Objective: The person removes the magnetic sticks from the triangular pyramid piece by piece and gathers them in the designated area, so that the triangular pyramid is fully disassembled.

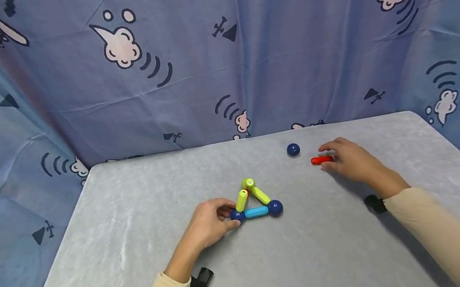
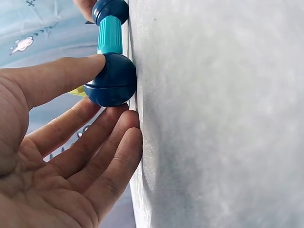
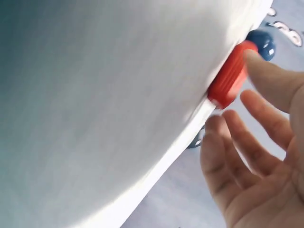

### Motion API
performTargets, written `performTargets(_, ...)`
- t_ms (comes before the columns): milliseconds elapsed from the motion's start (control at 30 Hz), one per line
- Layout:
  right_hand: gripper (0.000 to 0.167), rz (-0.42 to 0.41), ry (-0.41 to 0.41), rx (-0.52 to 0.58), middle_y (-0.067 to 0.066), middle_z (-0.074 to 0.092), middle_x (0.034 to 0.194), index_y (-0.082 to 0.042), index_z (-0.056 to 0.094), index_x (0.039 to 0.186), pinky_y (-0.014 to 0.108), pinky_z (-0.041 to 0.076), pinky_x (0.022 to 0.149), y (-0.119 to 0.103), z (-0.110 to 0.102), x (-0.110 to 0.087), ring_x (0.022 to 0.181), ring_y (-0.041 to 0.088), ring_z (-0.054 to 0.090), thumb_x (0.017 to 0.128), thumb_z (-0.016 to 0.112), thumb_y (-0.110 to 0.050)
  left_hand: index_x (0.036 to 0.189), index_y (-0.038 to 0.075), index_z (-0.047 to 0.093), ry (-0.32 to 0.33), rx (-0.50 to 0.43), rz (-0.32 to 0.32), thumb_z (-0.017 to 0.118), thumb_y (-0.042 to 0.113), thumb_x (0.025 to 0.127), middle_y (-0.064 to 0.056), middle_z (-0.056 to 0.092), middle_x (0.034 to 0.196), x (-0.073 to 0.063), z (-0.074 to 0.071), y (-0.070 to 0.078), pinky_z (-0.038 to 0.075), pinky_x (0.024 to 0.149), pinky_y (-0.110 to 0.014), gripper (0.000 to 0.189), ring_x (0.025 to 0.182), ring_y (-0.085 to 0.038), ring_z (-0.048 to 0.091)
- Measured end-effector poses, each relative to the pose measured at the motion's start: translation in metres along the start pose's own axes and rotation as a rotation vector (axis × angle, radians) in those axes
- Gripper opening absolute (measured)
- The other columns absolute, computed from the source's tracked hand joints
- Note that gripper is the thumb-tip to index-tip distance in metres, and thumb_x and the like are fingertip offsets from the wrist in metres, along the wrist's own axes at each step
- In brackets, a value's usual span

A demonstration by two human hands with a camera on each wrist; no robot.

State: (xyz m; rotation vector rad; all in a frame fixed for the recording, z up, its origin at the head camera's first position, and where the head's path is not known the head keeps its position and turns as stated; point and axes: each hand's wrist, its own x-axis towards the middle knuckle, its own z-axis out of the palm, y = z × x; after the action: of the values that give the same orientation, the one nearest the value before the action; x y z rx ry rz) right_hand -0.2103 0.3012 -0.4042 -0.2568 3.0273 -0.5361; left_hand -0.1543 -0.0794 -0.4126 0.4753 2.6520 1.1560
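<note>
My left hand [image 1: 208, 225] pinches the dark blue ball [image 2: 111, 80] at the near left corner of a triangle of magnetic building pieces, thumb on one side and fingertips on the other. A light blue rod [image 1: 256, 212] joins it to a second dark blue ball [image 1: 275, 208]. Two yellow-green rods, one left [image 1: 242, 200] and one right [image 1: 261, 195], lead to a yellow-green piece [image 1: 248, 183] at the far corner. Over to the right, my right hand [image 1: 353, 160] has thumb and fingers spread around the end of a red rod [image 3: 232, 76] lying on the table.
A loose dark blue ball [image 1: 293, 150] lies beyond the red rod, near the table's back edge. The table [image 1: 150, 188] has a pale grey cover. Behind it hangs a blue patterned curtain [image 1: 193, 93].
</note>
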Motion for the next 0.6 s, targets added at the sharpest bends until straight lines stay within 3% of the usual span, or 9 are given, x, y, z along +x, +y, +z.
performTargets(267, 0.042, -0.084, 0.071, 0.093, 0.021, 0.059, 0.129, -0.004, 0.060, 0.131, 0.058, 0.048, 0.096, -0.040, 0.009, -0.019, 0.114, 0.039, 0.059, 0.096, 0.066, -0.025, 0.113, 0.009, 0.069, -0.031, 0.036, 0.010, 0.083, 0.020, 0.082, -0.002, 0.070, 0.102, -0.001, 0.003, 0.004, 0.053, 0.084, -0.032, 0.035, 0.095, -0.015, 0.064)
performTargets(600, 0.038, -0.150, 0.054, 0.150, 0.009, 0.066, 0.126, -0.010, 0.065, 0.128, 0.051, 0.052, 0.091, -0.109, 0.019, -0.020, 0.112, 0.030, 0.061, 0.094, 0.069, -0.028, 0.110, 0.011, 0.069, -0.001, 0.059, 0.014, 0.082, 0.022, 0.083, -0.001, 0.069, 0.100, -0.003, 0.002, 0.005, 0.053, 0.083, -0.032, 0.032, 0.093, -0.015, 0.064)
